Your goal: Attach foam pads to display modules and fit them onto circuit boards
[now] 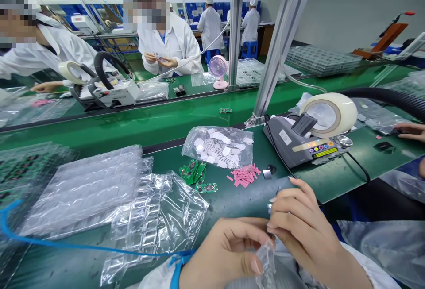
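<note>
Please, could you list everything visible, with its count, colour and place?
bench: one near, green, foreground
boards: several, green, left of strips
strips: many, pink, mid-bench
bag: one, clear, white pieces inside, behind strips
tape machines: two, grey at right, white far left
tape rolls: at least two, pale, on machines
fan: one, pinkish-purple, beside post
stack: one, translucent, left
film: some, clear, beside stack
stools: at least two, blue, background
co-workers: at least five, mostly white coats, background and edges
strap: one, blue, left wrist
piece: one, clear, in left grip
left grip: one, bare, bottom centre
right grip: one, bare, beside left grip
</note>
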`<state>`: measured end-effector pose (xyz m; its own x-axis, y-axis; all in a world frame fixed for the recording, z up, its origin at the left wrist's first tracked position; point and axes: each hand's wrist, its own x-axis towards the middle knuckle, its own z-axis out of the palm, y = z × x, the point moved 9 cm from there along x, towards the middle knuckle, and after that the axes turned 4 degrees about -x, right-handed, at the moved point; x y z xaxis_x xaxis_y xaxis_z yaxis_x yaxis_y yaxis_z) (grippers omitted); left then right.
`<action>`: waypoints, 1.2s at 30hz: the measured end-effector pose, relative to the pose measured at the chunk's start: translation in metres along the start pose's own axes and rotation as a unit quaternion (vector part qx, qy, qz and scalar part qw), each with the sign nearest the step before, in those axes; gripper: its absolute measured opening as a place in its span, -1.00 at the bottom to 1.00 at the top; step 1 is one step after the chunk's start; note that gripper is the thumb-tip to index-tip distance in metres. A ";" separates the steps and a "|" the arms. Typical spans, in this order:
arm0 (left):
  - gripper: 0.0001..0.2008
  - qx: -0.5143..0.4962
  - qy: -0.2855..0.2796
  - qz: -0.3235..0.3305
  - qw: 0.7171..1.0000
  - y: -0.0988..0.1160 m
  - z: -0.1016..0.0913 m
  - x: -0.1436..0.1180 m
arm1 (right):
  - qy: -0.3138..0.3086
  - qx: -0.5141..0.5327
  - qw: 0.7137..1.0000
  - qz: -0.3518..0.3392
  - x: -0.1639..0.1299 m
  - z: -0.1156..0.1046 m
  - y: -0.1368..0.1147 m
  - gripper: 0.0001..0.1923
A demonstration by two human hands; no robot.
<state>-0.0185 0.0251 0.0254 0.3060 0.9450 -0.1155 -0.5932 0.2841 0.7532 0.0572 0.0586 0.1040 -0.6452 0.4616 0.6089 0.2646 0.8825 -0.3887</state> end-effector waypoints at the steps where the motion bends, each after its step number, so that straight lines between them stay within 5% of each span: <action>1: -0.73 -0.002 0.005 -0.004 1.000 -0.001 -0.001 0.000 | -0.001 0.001 1.000 -0.001 0.000 0.001 0.000 -0.78; 15: -0.71 -0.022 0.034 -0.039 0.998 -0.006 -0.004 -0.004 | 0.028 0.008 0.999 -0.014 -0.003 0.002 0.000 -0.77; 36: -0.66 -0.042 0.060 -0.062 0.995 -0.014 -0.011 -0.003 | -0.065 -0.013 0.998 -0.012 -0.013 0.026 0.005 -0.80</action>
<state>-0.0193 0.0199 0.0077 0.2931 0.9126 -0.2851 -0.6179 0.4083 0.6719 0.0482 0.0546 0.0757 -0.7383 0.4268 0.5222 0.2663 0.8959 -0.3557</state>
